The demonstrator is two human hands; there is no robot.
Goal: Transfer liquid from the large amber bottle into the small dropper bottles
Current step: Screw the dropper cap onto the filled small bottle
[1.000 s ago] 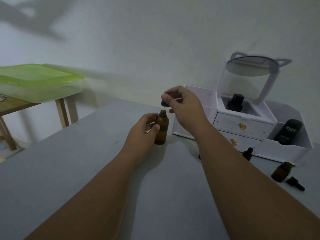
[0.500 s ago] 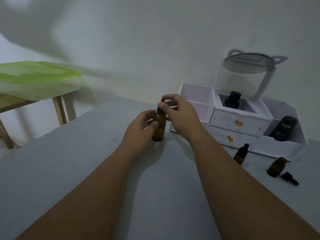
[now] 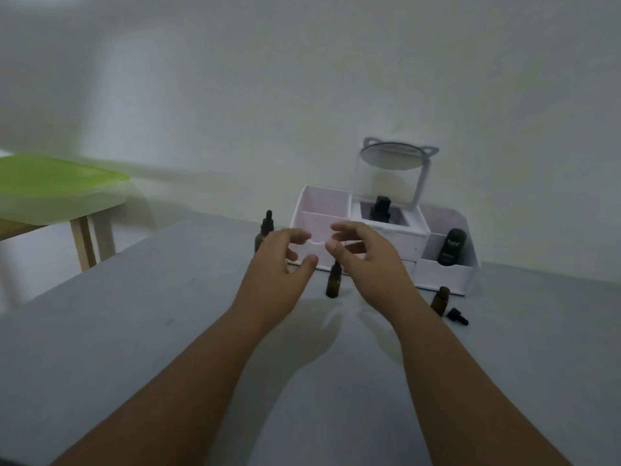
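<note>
The large amber bottle point(image 3: 263, 232) stands upright on the grey table point(image 3: 134, 331) with its black dropper cap on, just behind my left hand point(image 3: 280, 264). Both hands hover over the table with loosely curved fingers and hold nothing. A small amber dropper bottle point(image 3: 333, 280) with a black cap stands between them, just left of my right hand point(image 3: 366, 260). Another small amber bottle point(image 3: 440, 299) stands uncapped at the right, and its black dropper cap point(image 3: 457, 316) lies beside it.
A white organiser point(image 3: 443, 277) with drawers, a round mirror point(image 3: 395, 156) and a dark tube point(image 3: 452, 247) stands at the back of the table against the wall. A green-lidded box point(image 3: 57, 183) sits on a wooden side table at the left.
My right hand put the dropper cap onto the large bottle, then both hands let go and drew back toward me. The view shifted, so a capped small bottle now shows between my hands.
</note>
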